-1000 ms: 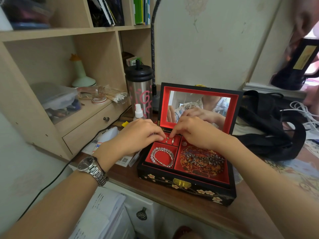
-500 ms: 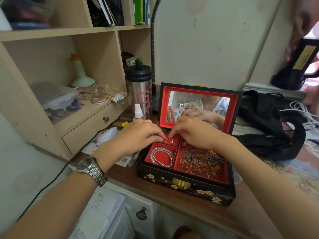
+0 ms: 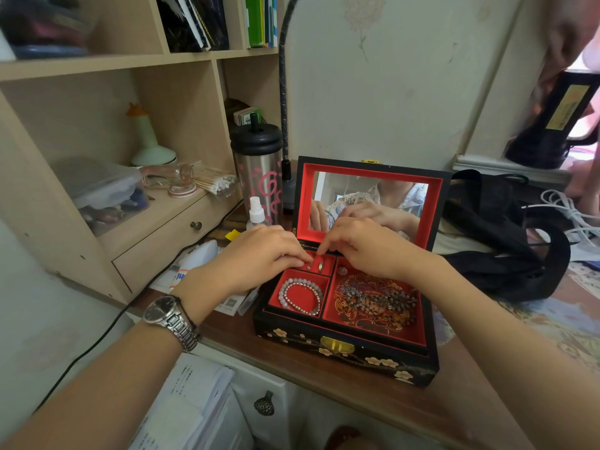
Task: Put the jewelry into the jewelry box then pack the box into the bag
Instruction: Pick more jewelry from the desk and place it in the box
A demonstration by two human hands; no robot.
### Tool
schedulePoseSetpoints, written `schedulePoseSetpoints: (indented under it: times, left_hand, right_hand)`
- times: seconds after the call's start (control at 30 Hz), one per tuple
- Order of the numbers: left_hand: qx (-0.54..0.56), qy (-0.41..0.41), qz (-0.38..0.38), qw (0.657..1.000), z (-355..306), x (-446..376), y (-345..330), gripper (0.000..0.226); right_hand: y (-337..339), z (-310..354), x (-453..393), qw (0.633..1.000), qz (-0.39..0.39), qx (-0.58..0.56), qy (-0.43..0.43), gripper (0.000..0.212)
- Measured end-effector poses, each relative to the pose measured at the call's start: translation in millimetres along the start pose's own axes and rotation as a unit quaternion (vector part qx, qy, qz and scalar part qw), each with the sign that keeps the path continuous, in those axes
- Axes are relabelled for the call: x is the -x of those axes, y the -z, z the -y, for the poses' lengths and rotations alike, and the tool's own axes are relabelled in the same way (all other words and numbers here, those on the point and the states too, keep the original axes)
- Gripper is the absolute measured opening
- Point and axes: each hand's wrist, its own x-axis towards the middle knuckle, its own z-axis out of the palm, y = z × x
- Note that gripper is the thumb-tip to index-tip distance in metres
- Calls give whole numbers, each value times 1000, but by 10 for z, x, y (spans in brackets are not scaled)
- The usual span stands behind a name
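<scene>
The black lacquered jewelry box (image 3: 344,349) stands open on the desk, with red lining and a mirror in its raised lid. A pale bead bracelet (image 3: 302,297) lies in the front left compartment. A dark bead necklace (image 3: 380,303) fills the right one. In the small back left compartment a silver ring (image 3: 320,266) stands in its slot. Beside it, my left hand (image 3: 259,254) pinches a small silver piece (image 3: 309,265) at its fingertips. My right hand (image 3: 363,245) is over the box, index fingertip at that compartment's back edge, nothing visible in it. The black bag (image 3: 493,241) lies slumped right of the box.
A steel tumbler (image 3: 259,177) and a small spray bottle (image 3: 256,212) stand just left of the lid. A wooden shelf unit (image 3: 162,222) with a drawer is further left. White cables (image 3: 571,212) lie at the far right. Papers (image 3: 191,404) sit below the desk edge.
Both hands stay at the small back compartment, with only tiny fingertip shifts. The box and the jewelry in it have not moved.
</scene>
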Motion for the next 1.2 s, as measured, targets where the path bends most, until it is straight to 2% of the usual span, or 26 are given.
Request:
schedulePoseSetpoints:
  times: [0.5, 0.7, 0.83, 0.97, 1.1, 1.2]
  left_hand:
    - [-47, 11, 11, 999, -99, -1, 144, 26]
    - [-131, -20, 26, 991, -222, -80, 389, 28]
    - [-214, -56, 8, 975, -297, -199, 577, 31]
    - [-272, -84, -38, 958, -332, -364, 710, 40]
    - [-288, -91, -71, 951, -392, -531, 810, 51]
    - [-295, -69, -65, 951, -451, -625, 846, 63]
  right_hand:
    - [118, 92, 124, 999, 2, 42, -20, 28]
    - [307, 120, 276, 993, -21, 107, -39, 26]
    - [475, 92, 426, 974, -27, 215, -60, 34]
    - [670, 63, 578, 963, -38, 257, -74, 34]
    - [839, 10, 702, 947, -84, 298, -83, 46]
    - [922, -46, 761, 936, -132, 317, -84, 54]
